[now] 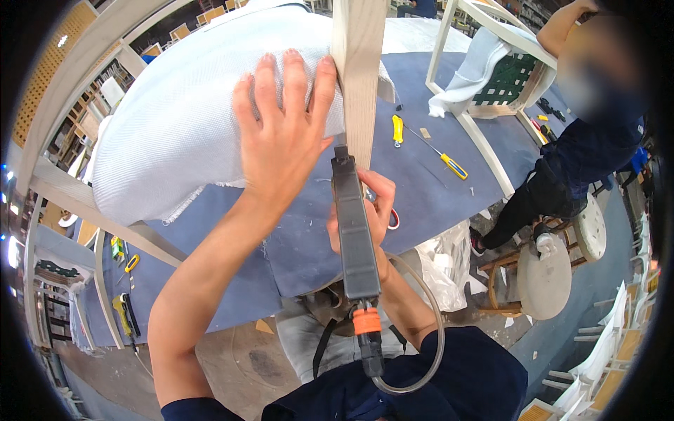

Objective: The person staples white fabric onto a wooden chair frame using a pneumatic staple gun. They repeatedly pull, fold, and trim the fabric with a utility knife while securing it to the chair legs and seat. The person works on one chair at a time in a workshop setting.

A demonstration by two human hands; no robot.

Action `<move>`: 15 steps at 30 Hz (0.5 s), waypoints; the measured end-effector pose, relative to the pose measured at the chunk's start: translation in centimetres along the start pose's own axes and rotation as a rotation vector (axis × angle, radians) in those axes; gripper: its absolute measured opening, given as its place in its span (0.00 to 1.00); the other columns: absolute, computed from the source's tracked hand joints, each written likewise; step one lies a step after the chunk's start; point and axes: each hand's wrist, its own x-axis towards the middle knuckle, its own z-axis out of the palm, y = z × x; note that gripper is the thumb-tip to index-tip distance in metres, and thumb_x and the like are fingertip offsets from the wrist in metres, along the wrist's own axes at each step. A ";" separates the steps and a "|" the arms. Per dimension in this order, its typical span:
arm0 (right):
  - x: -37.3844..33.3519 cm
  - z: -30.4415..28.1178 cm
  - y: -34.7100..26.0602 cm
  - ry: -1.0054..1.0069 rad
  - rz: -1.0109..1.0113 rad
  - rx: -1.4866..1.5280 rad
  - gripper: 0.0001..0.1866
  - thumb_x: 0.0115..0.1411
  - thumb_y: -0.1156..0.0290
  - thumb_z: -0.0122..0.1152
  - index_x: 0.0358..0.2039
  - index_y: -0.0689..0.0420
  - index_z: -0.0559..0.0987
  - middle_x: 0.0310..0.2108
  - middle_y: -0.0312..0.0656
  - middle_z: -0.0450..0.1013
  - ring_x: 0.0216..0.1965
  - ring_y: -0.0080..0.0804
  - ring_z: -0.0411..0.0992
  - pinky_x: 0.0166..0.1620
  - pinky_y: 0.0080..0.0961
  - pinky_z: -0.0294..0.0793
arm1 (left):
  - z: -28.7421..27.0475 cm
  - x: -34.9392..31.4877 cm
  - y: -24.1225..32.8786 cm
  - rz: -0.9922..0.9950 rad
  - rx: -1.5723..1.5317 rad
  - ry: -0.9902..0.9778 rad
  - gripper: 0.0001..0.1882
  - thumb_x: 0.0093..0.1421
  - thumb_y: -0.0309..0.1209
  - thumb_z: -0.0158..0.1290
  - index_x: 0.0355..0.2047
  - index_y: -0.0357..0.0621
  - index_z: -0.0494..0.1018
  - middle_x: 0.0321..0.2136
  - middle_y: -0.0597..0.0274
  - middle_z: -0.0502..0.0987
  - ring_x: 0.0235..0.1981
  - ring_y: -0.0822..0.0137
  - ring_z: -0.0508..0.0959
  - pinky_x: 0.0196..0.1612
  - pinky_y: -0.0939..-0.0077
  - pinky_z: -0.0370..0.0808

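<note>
- Your left hand (281,140) pressed flat, fingers spread, on white upholstery fabric (172,133) draped beside the chair's wooden leg (361,77).
- Your right hand (381,203) gripped a pneumatic stapler (356,242).
- Fabric covered; frayed edge loose, fastening seemingly unfinished.
- Bare blue tabletop (428,214) stretched rightward, toward a screwdriver (453,166).

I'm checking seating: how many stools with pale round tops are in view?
2: one pale round-topped stool with wooden legs right of the crumpled clear plastic, another pale round-topped stool farther right, below the dark-clad co-worker. Others may be hidden.
</note>
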 end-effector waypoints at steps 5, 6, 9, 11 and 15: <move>0.0 2.2 0.7 0.033 0.128 0.026 0.15 0.55 0.84 0.62 0.45 0.68 0.81 0.52 0.55 0.70 0.49 0.45 0.72 0.50 0.33 0.76 | 1.0 -0.1 0.1 -0.001 0.095 0.071 0.57 0.31 0.48 0.76 0.66 0.54 0.69 0.61 0.53 0.71 0.63 0.46 0.69 0.64 0.44 0.65; 0.0 2.4 0.6 0.024 0.134 0.020 0.16 0.55 0.84 0.62 0.45 0.68 0.81 0.52 0.55 0.70 0.49 0.44 0.72 0.49 0.32 0.76 | 1.2 -0.2 -0.1 -0.004 0.114 0.086 0.57 0.31 0.47 0.76 0.66 0.54 0.69 0.61 0.53 0.71 0.63 0.46 0.70 0.64 0.44 0.65; 0.4 2.1 0.3 0.021 0.070 -0.057 0.16 0.56 0.82 0.63 0.46 0.67 0.80 0.53 0.53 0.69 0.49 0.42 0.73 0.49 0.30 0.77 | 1.3 -0.3 0.1 -0.014 0.090 0.110 0.57 0.31 0.47 0.76 0.66 0.54 0.70 0.60 0.52 0.72 0.63 0.47 0.69 0.64 0.44 0.65; 0.3 2.6 0.2 0.066 0.090 -0.013 0.17 0.56 0.80 0.64 0.47 0.66 0.78 0.54 0.52 0.68 0.49 0.40 0.72 0.49 0.31 0.76 | 1.1 -0.1 0.3 -0.012 0.068 0.084 0.57 0.31 0.47 0.76 0.66 0.54 0.69 0.60 0.52 0.72 0.63 0.46 0.69 0.64 0.44 0.65; -0.1 2.2 -1.2 0.067 0.336 0.190 0.24 0.57 0.76 0.67 0.54 0.64 0.74 0.55 0.51 0.68 0.54 0.41 0.70 0.56 0.38 0.72 | 1.0 -0.3 0.4 -0.027 0.033 0.042 0.55 0.37 0.46 0.74 0.69 0.55 0.67 0.65 0.52 0.69 0.66 0.47 0.67 0.66 0.43 0.63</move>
